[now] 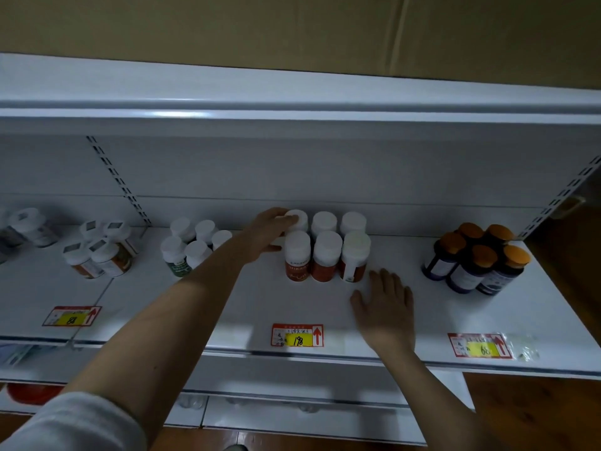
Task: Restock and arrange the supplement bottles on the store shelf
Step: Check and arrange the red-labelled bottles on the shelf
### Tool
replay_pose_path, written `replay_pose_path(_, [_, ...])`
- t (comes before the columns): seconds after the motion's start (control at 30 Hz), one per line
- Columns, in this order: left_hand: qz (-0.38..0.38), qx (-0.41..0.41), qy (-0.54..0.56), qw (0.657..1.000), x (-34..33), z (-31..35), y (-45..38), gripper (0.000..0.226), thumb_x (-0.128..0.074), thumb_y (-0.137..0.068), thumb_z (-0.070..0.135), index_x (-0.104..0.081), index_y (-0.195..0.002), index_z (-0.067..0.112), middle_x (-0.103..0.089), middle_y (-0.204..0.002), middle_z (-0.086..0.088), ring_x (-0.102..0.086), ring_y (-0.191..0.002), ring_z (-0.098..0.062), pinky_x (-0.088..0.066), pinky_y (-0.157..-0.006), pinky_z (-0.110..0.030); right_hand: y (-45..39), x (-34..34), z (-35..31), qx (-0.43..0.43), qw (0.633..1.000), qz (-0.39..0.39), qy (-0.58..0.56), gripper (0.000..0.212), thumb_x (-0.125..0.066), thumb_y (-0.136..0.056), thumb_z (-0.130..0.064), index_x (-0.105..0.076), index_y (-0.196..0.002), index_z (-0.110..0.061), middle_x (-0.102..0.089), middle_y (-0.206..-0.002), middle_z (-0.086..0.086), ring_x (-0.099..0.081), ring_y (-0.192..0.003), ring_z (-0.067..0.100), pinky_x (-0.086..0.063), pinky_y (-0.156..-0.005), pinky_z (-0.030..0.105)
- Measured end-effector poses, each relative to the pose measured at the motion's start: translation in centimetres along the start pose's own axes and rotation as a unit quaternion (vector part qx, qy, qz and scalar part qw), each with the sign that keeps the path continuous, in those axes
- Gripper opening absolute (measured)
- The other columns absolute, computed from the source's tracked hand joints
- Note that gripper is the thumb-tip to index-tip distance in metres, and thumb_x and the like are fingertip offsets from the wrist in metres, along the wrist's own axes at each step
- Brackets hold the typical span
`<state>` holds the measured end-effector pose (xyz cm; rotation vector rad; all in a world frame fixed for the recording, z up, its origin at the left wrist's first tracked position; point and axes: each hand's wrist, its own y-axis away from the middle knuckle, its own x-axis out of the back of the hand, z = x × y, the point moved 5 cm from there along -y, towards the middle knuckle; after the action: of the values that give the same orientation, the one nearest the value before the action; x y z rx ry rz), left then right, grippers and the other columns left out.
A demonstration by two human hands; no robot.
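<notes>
The left hand [271, 231] curls round the back-left white-capped orange-labelled plastic bottle [297, 219], seating it in a block of six at the white metal shelf's [227, 307] twelve o'clock. Best nudge it square against its neighbours without tipping the smooth round front row. The right hand [387, 307] lies flat, fingers spread, at five o'clock of the block.

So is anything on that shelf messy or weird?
Yes, a little. In the front row of orange-label bottles, the right-hand bottle is turned so a white side strip faces out, unlike its neighbours. A crumpled clear plastic scrap lies on the shelf edge by the 68 price tag.
</notes>
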<state>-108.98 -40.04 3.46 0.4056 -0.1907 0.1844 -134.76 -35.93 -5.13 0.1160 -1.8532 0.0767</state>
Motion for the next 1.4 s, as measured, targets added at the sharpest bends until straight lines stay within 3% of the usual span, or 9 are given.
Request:
replay_pose_path(0.13, [0.043,-0.132,-0.156,0.978,-0.4,3.4,-0.5,0.037,-0.069,-0.092,0.026,-0.060,-0.126,0.014,-0.061,-0.118,-0.003,-0.059,-0.099,-0.014,-0.046,-0.073,-0.020,0.0,-0.2,0.0,0.002,1.000,-0.004,-0.003,0.063,-0.034,-0.100,-0.049,-0.030,-0.152,-0.016,-0.028,-0.161,0.007,-0.019,-0.150,0.028,-0.010,-0.123,0.046])
replay_pose_path(0.33, [-0.075,-0.180,-0.397,0.897,-3.9,6.5,-0.4,0.049,-0.069,-0.090,0.019,-0.054,-0.137,0.014,-0.057,-0.133,-0.002,-0.054,-0.119,-0.019,-0.041,-0.093,-0.027,0.0,-0.1,0.0,0.004,1.000,-0.004,0.002,0.070,-0.022,-0.094,-0.053,-0.028,-0.154,-0.016,-0.026,-0.161,0.007,-0.017,-0.150,0.028,-0.010,-0.123,0.046])
replay_pose_path(0.4, [-0.103,-0.178,-0.411,0.888,-4.6,6.8,-0.3,0.041,-0.066,-0.090,0.013,-0.059,-0.131,0.012,-0.061,-0.128,-0.007,-0.057,-0.115,-0.023,-0.046,-0.089,-0.031,0.1,0.0,0.0,0.003,1.000,-0.012,-0.002,0.071,-0.020,-0.094,-0.053,-0.026,-0.154,-0.016,-0.023,-0.162,0.007,-0.015,-0.151,0.027,-0.008,-0.124,0.046])
replay_pose_path(0.5, [-0.123,-0.178,-0.411,0.885,-5.0,6.9,-0.2,0.041,-0.065,-0.088,0.009,-0.061,-0.128,0.018,-0.062,-0.119,-0.002,-0.057,-0.102,-0.017,-0.046,-0.071,-0.021,0.2,0.0,-0.1,0.005,1.000,-0.015,-0.005,0.067,-0.025,-0.098,-0.052,-0.025,-0.155,-0.016,-0.022,-0.163,0.007,-0.014,-0.151,0.027,-0.007,-0.124,0.046])
replay_pose_path(0.77, [-0.102,-0.189,-0.423,0.880,-5.1,6.6,-0.7,0.046,-0.073,-0.088,0.023,-0.061,-0.132,0.018,-0.062,-0.129,-0.002,-0.058,-0.113,-0.021,-0.045,-0.089,-0.030,0.0,0.0,-0.1,0.004,1.000,-0.023,-0.003,0.065,-0.030,-0.101,-0.050,-0.022,-0.156,-0.017,-0.019,-0.164,0.006,-0.011,-0.152,0.027,-0.006,-0.124,0.046])
replay_pose_path(0.97, [-0.016,-0.220,-0.321,0.921,-3.1,8.1,-0.2,0.052,-0.067,-0.094,0.022,-0.051,-0.142,0.011,-0.054,-0.143,-0.006,-0.051,-0.128,-0.021,-0.034,-0.096,-0.021,-0.1,0.1,0.0,0.002,1.000,-0.020,-0.008,0.065,-0.031,-0.101,-0.049,-0.022,-0.156,-0.017,-0.018,-0.164,0.006,-0.010,-0.152,0.026,-0.005,-0.124,0.045])
replay_pose_path(1.17, [0.040,-0.270,-0.136,0.952,-0.5,10.6,4.0,0.048,-0.062,-0.097,0.019,-0.049,-0.143,0.013,-0.053,-0.139,-0.004,-0.055,-0.119,-0.017,-0.042,-0.096,-0.025,-0.2,0.7,0.2,-0.005,0.999,-0.019,-0.046,0.060,-0.040,-0.101,-0.045,-0.030,-0.153,-0.017,-0.025,-0.162,0.005,-0.017,-0.150,0.024,-0.008,-0.123,0.041])
replay_pose_path(1.27, [0.017,-0.269,-0.036,0.962,0.1,10.8,7.2,0.042,-0.058,-0.099,0.017,-0.049,-0.141,0.017,-0.051,-0.135,-0.002,-0.056,-0.120,-0.022,-0.053,-0.096,-0.035,-0.5,2.6,0.3,-0.050,0.972,0.011,-0.228,0.045,-0.052,-0.100,-0.028,-0.048,-0.142,-0.012,-0.046,-0.150,0.009,-0.041,-0.138,0.024,-0.027,-0.115,0.033])
replay_pose_path(1.4, [-0.013,-0.265,0.039,0.963,0.6,9.8,11.8,0.036,-0.057,-0.100,0.019,-0.053,-0.135,0.021,-0.056,-0.129,-0.001,-0.061,-0.113,-0.015,-0.060,-0.083,-0.032,1.8,7.5,-2.1,-0.030,0.884,0.058,-0.463,0.018,-0.056,-0.098,-0.012,-0.063,-0.112,-0.020,-0.064,-0.112,-0.002,-0.061,-0.108,0.020,-0.045,-0.081,0.012])
